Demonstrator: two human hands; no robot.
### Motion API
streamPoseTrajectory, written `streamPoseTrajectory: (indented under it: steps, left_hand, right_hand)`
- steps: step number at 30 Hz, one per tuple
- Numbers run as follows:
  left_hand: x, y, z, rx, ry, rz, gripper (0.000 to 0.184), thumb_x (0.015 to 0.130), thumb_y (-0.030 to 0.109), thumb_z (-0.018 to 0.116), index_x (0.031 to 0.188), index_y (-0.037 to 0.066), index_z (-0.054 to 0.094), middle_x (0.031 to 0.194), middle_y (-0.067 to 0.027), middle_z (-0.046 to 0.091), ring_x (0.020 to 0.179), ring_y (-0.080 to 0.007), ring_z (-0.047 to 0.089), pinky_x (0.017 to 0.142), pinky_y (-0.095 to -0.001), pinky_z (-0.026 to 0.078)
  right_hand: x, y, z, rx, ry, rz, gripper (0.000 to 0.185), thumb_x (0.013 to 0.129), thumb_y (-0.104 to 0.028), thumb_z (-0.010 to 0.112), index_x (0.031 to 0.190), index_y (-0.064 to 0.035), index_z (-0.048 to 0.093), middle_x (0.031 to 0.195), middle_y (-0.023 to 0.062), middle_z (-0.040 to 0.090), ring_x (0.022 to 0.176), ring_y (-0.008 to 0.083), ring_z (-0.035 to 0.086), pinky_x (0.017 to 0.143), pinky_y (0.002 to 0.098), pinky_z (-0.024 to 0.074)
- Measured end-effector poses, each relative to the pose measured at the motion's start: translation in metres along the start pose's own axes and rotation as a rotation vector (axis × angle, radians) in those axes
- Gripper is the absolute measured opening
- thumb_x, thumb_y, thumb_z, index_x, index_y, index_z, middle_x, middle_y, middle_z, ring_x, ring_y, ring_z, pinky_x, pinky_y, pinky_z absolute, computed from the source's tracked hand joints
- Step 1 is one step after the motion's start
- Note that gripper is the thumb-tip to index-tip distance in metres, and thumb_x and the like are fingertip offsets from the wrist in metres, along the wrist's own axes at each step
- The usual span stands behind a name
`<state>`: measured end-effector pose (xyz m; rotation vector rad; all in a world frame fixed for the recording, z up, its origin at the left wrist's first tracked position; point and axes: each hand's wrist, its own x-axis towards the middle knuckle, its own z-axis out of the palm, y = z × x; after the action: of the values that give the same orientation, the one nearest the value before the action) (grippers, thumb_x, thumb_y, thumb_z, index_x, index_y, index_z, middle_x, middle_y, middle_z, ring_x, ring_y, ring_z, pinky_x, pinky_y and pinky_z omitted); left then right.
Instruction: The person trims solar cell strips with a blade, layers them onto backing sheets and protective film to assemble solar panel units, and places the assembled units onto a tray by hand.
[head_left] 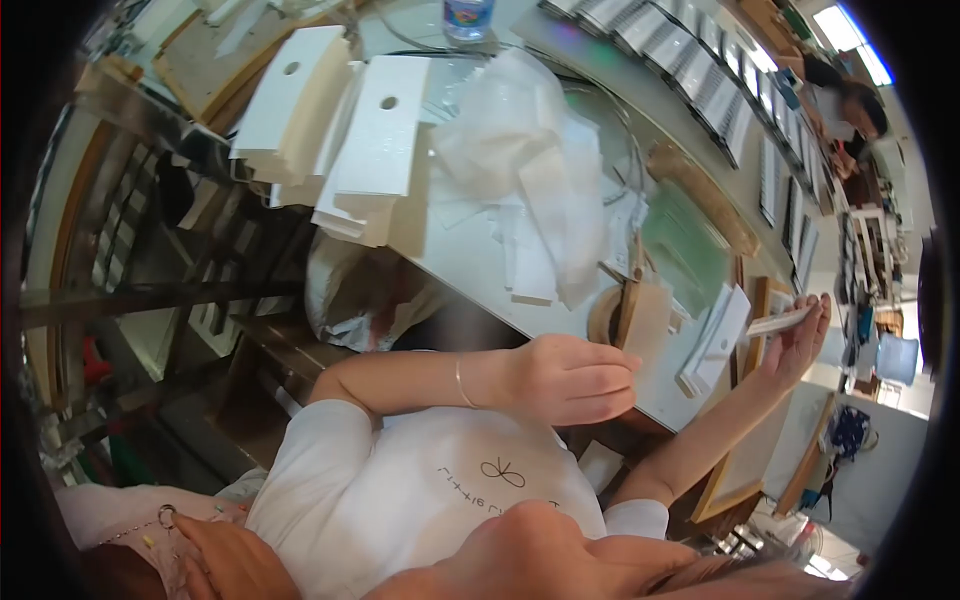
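Observation:
My left hand (pixel 575 380), with a thin bracelet at the wrist, is in front of my chest near the table's front edge. Its fingers are curled together, and I cannot make out anything in them. Out to the right, my right hand (pixel 797 340) grips a thin, flat white piece (pixel 778 323) between thumb and fingers. Nearest to that hand on the table is a white card with a round hole (pixel 718 342). Beyond my left fingertips stand a beige board (pixel 650 322) and a roll of brown tape (pixel 603 318).
White cards with round holes (pixel 385 130) are stacked at the table's left. Crumpled translucent sheeting (pixel 515 130) lies mid-table, near a green sheet (pixel 685 240) and a bottle (pixel 468 18). Rows of dark-edged panels (pixel 680 70) lie behind. Another person's hand (pixel 225 555) is at lower left; a person (pixel 845 105) works far right.

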<state>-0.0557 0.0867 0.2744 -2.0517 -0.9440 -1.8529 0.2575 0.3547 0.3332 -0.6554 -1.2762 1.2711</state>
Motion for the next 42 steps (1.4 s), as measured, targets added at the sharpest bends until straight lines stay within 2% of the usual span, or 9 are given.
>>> streamPoseTrajectory:
  steps: [4,9,12,17,22,29,32,35,42]
  left_hand:
    - [0.0,0.003,-0.002,-0.011,-0.038,-0.026,0.008,0.085,-0.002,0.07,0.092,0.002,0.069,0.093,-0.004,0.065,0.091,-0.0227,0.075,0.075,-0.0287,0.065]
    - [0.001,0.003,-0.008,0.028,-0.029,-0.011,0.006,0.087,0.001,0.069,0.091,0.006,0.068,0.091,-0.0032,0.064,0.092,-0.0226,0.074,0.069,-0.0261,0.062]
    - [0.001,0.003,-0.008,0.052,-0.012,0.004,0.007,0.086,0.002,0.07,0.091,0.007,0.068,0.092,-0.0033,0.064,0.094,-0.022,0.073,0.066,-0.0262,0.06]
    - [0.002,0.005,-0.009,0.031,-0.044,-0.005,0.007,0.087,0.003,0.07,0.094,0.006,0.068,0.094,-0.0043,0.064,0.092,-0.0224,0.072,0.066,-0.0276,0.06]
    - [-0.001,0.004,-0.005,0.032,-0.037,0.0,0.007,0.088,0.004,0.069,0.095,0.006,0.068,0.096,-0.0061,0.065,0.091,-0.023,0.071,0.067,-0.0293,0.06]
    - [-0.003,0.003,-0.001,0.01,-0.036,0.024,0.007,0.088,0.004,0.07,0.094,0.002,0.067,0.099,-0.0104,0.064,0.089,-0.0264,0.07,0.067,-0.0319,0.06]
    - [0.001,0.004,-0.001,0.026,-0.013,0.004,0.01,0.086,0.008,0.071,0.092,0.005,0.064,0.095,-0.0064,0.058,0.087,-0.0242,0.067,0.063,-0.0313,0.057]
    - [-0.002,0.004,-0.003,0.004,-0.059,0.019,0.007,0.088,0.003,0.07,0.094,0.002,0.067,0.099,-0.011,0.063,0.089,-0.0271,0.07,0.068,-0.0331,0.06]
    - [-0.003,0.004,-0.003,-0.011,-0.054,0.012,0.006,0.089,0.003,0.069,0.094,0.002,0.067,0.099,-0.0108,0.062,0.089,-0.0271,0.069,0.068,-0.033,0.06]
  right_hand:
    - [0.001,0.005,-0.007,-0.042,-0.039,0.023,0.032,0.105,-0.017,0.064,0.134,-0.0063,0.057,0.113,0.004,0.065,0.102,0.0123,0.062,0.087,0.0269,0.0525]
    - [-0.002,0.009,0.004,-0.127,0.133,0.035,0.042,0.105,-0.017,0.064,0.143,-0.0036,0.052,0.119,0.0046,0.065,0.109,0.013,0.06,0.098,0.0279,0.0493]
    - [-0.003,0.011,0.001,-0.037,0.068,0.055,0.041,0.106,-0.015,0.062,0.143,-0.002,0.051,0.118,0.0053,0.064,0.11,0.0131,0.059,0.1,0.0281,0.0488]
    - [-0.002,0.013,0.002,-0.009,0.007,0.034,0.039,0.106,-0.012,0.061,0.142,-0.0012,0.051,0.117,0.006,0.065,0.108,0.0128,0.06,0.098,0.0267,0.0502]
    - [-0.007,0.01,0.014,-0.037,0.053,0.029,0.04,0.105,-0.012,0.062,0.142,-0.0015,0.05,0.12,0.0066,0.066,0.106,0.0122,0.063,0.093,0.0259,0.053]
    - [-0.011,0.007,0.013,-0.035,0.05,0.05,0.042,0.105,-0.014,0.063,0.143,-0.0024,0.05,0.121,0.0053,0.065,0.109,0.0119,0.063,0.095,0.0267,0.0524]
    - [-0.008,0.01,0.003,-0.04,-0.008,0.061,0.04,0.106,-0.014,0.062,0.143,-0.0026,0.051,0.12,0.0045,0.065,0.107,0.0115,0.062,0.095,0.0269,0.0523]
    - [-0.009,0.009,0.011,-0.065,0.013,0.056,0.039,0.107,-0.015,0.06,0.143,-0.0023,0.051,0.119,0.0044,0.064,0.106,0.0111,0.061,0.095,0.0262,0.0516]
    - [-0.007,0.012,0.007,-0.081,-0.035,0.049,0.038,0.107,-0.015,0.059,0.142,-0.0022,0.052,0.121,0.0051,0.063,0.109,0.0111,0.059,0.098,0.0269,0.0481]
